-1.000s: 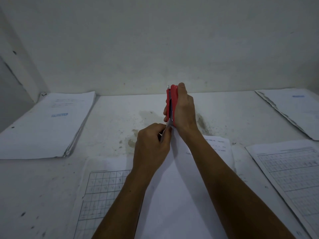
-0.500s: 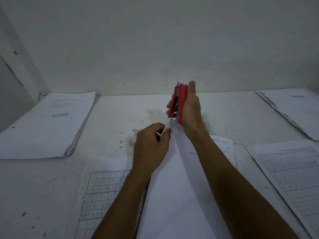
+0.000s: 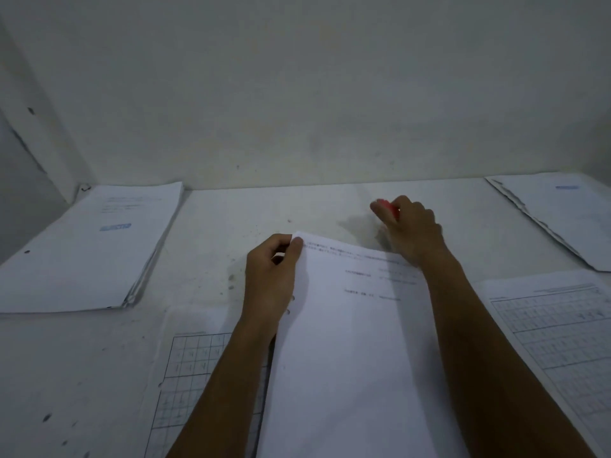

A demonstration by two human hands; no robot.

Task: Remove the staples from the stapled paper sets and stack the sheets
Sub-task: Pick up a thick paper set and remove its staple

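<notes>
Left hand [image 3: 271,279]: thumb and curled fingers pinch the far left corner of the paper set [image 3: 350,342], holding that corner a little off the table [image 3: 330,206].
Right hand [image 3: 411,231]: fingers wrapped round the red stapler [image 3: 388,208], low over the table just beyond the paper set's far right corner. Only a sliver of red shows past the knuckles; whether it touches the surface, cannot tell.
Paper set: centre of the view, printed text along its far edge, running back toward the body between both forearms. No staple visible at the pinched corner; too small to confirm either way.
Grid sheet left [image 3: 185,375]: flat, partly under the paper set's left edge and the left forearm.
Grid sheet right [image 3: 562,332]: flat, just right of the paper set, under the right forearm's edge.
Left stack [image 3: 89,249]: thick pile, well to the left of the paper set, against the wall corner.
Right stack [image 3: 562,213]: far right of the paper set, ragged edge facing inward.
Step in hand (judgement): staple likely out, tool being parked, sheets next.
Doing it well: put the tool clear of the paper set, keep the corner pinch firm, fan the corner with the thumb to check that the sheets part freely, peel them one at a time, square the edges on the stack.
Risk: a leftover staple leg tearing the corner.
</notes>
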